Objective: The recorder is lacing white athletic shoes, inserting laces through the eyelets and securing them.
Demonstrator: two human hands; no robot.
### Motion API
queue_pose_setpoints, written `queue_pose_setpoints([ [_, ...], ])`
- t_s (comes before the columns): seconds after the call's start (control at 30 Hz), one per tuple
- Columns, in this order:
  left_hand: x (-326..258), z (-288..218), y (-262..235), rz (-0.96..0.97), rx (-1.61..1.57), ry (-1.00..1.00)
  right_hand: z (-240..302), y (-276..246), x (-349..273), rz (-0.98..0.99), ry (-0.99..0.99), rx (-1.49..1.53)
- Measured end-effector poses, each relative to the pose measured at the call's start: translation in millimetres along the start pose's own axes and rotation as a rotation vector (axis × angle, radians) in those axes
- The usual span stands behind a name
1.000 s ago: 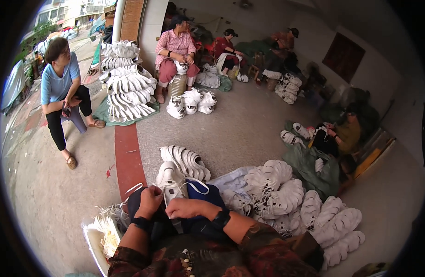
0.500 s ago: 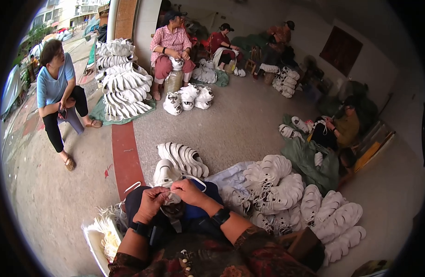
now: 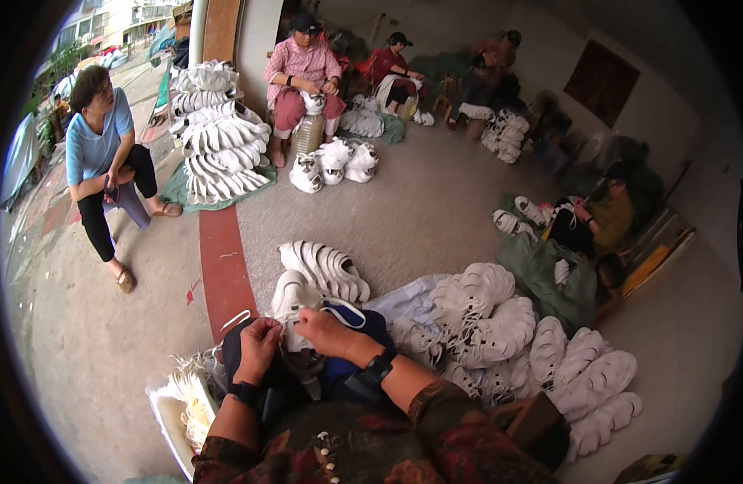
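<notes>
A white shoe upper stands over my lap, toe pointing away from me, held up on a support whose shape I cannot make out. White shoelace sticks out to its left, and a second length loops over its right side. My left hand is closed in a pinch at the upper's near left side, with a lace end by its fingers. Across the opening, my right hand is also closed, its fingertips pinching the lace. The small gap between the hands shows part of the upper's dark inside.
Nested white uppers lie just beyond my knees. A large heap of laced uppers spreads to my right. At my left, a white box holds loose laces. Several people sit around, including a person in light blue on a stool.
My hands were together at the upper's opening and have drawn apart, the left one moving left. Across the floor, the person in the pink shirt has lowered their head.
</notes>
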State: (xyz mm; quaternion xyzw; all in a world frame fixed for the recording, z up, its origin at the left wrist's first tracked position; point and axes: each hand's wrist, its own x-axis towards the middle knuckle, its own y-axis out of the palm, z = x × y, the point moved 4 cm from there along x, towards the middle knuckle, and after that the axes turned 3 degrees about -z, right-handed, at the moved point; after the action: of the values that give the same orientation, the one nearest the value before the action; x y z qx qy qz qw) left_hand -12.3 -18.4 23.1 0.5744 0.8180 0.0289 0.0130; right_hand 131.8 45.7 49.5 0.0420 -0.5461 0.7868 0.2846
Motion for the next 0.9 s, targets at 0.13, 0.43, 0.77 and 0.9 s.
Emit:
queue_pose_setpoints([
  [0.13, -3.0, -1.8, -5.4, -0.082, 0.441, 0.226, -36.4, 21.2, -5.3, -0.142, 0.419, 0.455],
  [0.43, 5.1, -5.3, 10.8, -0.057, 0.539, 0.244, -2.5, -29.4, -16.1, -0.358, 0.648, 1.273],
  [0.77, 4.8, -23.5, 31.1, -0.002, 1.188, 0.468, -8.8, -39.8, -37.8, -0.451, 0.669, 1.268],
  [0.9, 7.2, -26.1, 39.4, 0.023, 1.223, 0.521, -11.6, -37.4, -40.9, -0.453, 0.672, 1.273],
])
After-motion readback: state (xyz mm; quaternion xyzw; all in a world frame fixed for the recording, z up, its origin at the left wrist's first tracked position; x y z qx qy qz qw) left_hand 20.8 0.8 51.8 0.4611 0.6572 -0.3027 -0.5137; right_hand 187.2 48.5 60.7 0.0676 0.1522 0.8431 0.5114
